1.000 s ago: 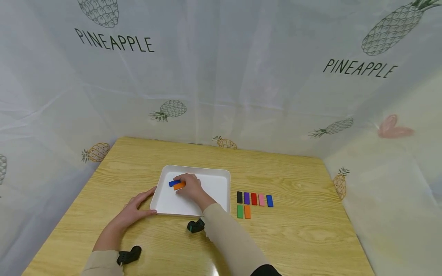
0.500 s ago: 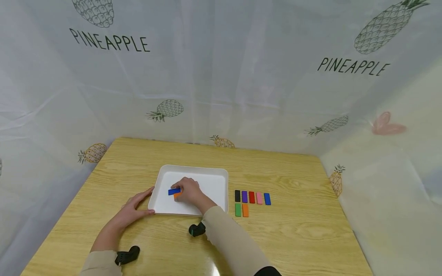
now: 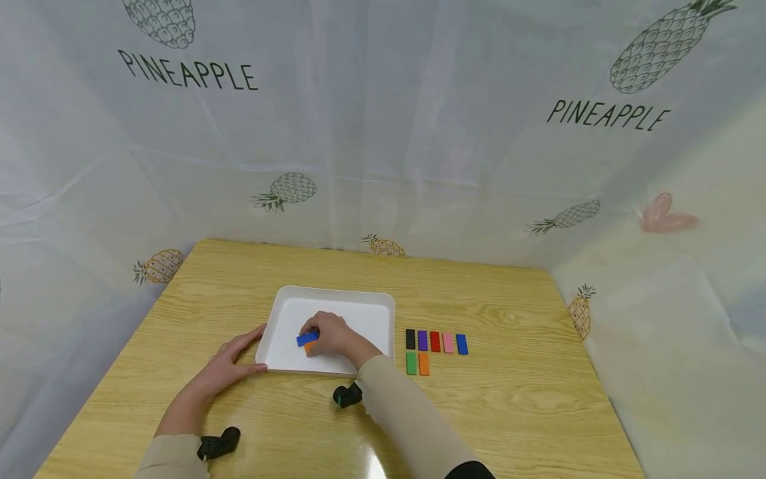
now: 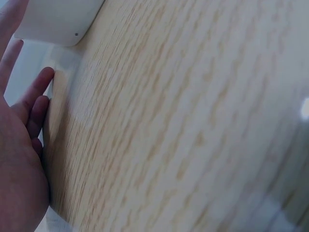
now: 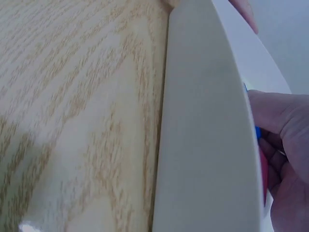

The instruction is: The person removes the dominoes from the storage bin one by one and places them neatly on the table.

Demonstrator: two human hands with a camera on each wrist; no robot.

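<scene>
My right hand (image 3: 335, 334) is over the left middle of a white tray (image 3: 365, 332). It grips a blue flat block (image 3: 307, 339) and an orange flat block (image 3: 310, 348), set side by side at a tilt. In the right wrist view, the tray's wall (image 5: 207, 125) hides most of the grip; a sliver of blue block and a red edge (image 5: 263, 174) show by the fingers. My left hand (image 3: 226, 369) touches the tray's left side, fingers stretched and spread, with the thumb at the near corner. It holds nothing.
Right of the tray, flat blocks lie in two rows on the wooden table (image 3: 509, 399). Black (image 3: 410, 339), purple, red, pink and blue (image 3: 462, 344) make the far row; green (image 3: 411, 363) and orange (image 3: 423, 363) the near one. A pineapple-print curtain (image 3: 383, 133) stands behind.
My right hand has drawn the blue and orange blocks toward the tray's near side and slightly right. My left hand has stayed at the tray's left side.
</scene>
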